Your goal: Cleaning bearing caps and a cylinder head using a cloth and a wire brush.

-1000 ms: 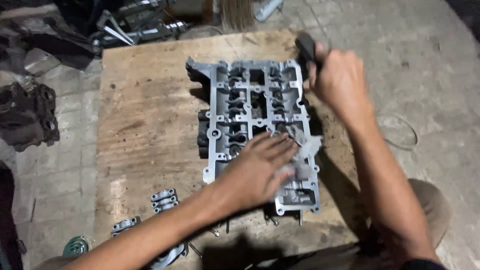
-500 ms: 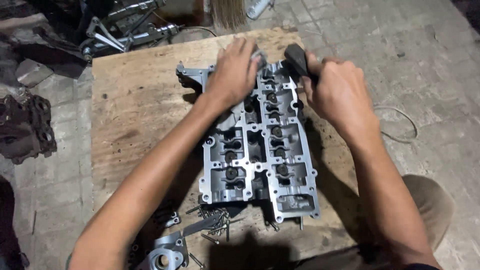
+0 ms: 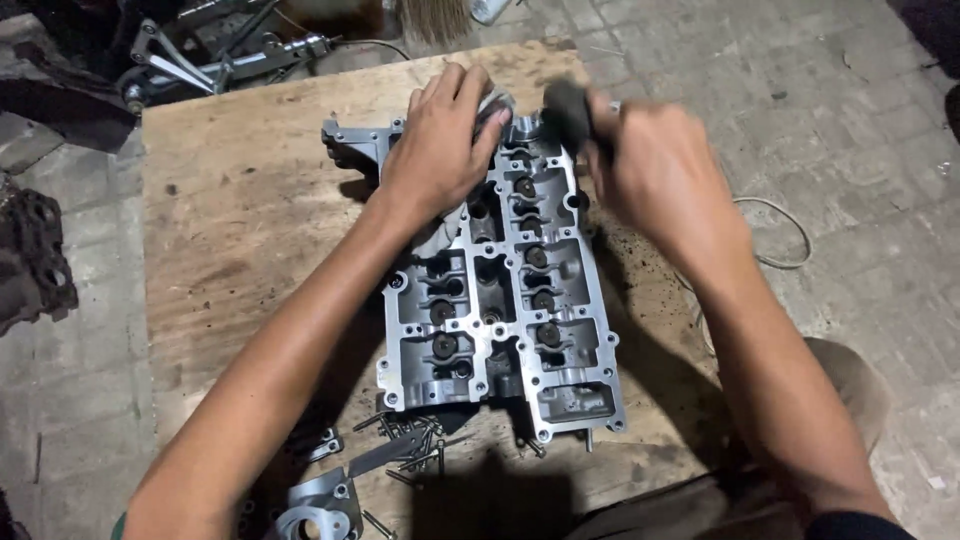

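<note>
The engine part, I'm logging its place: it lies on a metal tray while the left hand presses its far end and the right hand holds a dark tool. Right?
Not quite. The head view shows the engine part on a wooden board, not a metal tray. The rest holds: left hand on its far end, right hand holding a dark tool.

Both hands (image 3: 445, 135) on a grey cylinder head (image 3: 500, 300), wooden board (image 3: 240, 210) beneath.

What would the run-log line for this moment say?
left hand: resting on far end of cylinder head | right hand: gripping dark tool | surface: wooden board
</note>
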